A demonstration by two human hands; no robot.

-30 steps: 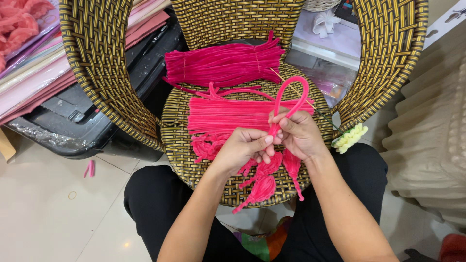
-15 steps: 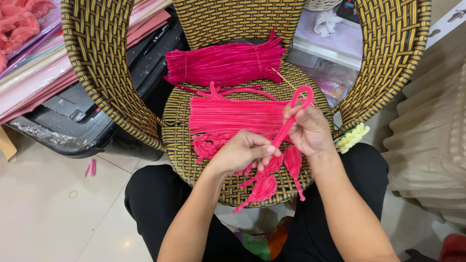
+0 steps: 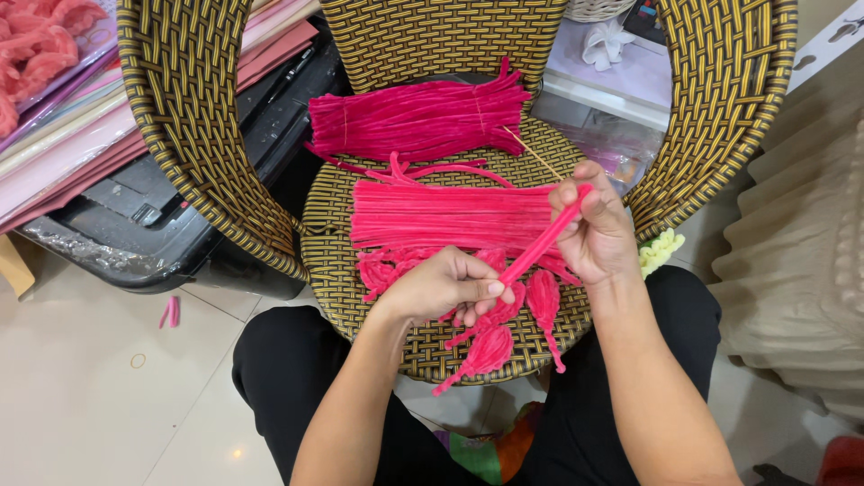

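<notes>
My left hand (image 3: 445, 286) pinches the lower end of a folded pink pipe cleaner (image 3: 538, 249), just above a bunch of shaped pink pieces (image 3: 490, 346). My right hand (image 3: 589, 225) grips the upper end of the same pipe cleaner and holds it taut, slanting up to the right. Under both hands a flat bundle of straight pink pipe cleaners (image 3: 432, 218) lies on the seat of a woven yellow-and-black chair (image 3: 342, 279). A second, thicker pink bundle (image 3: 418, 117) lies farther back on the seat.
A black case (image 3: 162, 216) and stacked pink sheets (image 3: 63, 135) lie to the left on the floor. A small pink scrap (image 3: 169, 311) rests on the tiles. A beige ribbed object (image 3: 801, 261) stands at the right. A yellow fuzzy piece (image 3: 661, 250) sits by my right wrist.
The loop of pipe cleaner that my right hand held has been pulled straight and flattened into a doubled strand. My right hand moved up and right; my left stayed low.
</notes>
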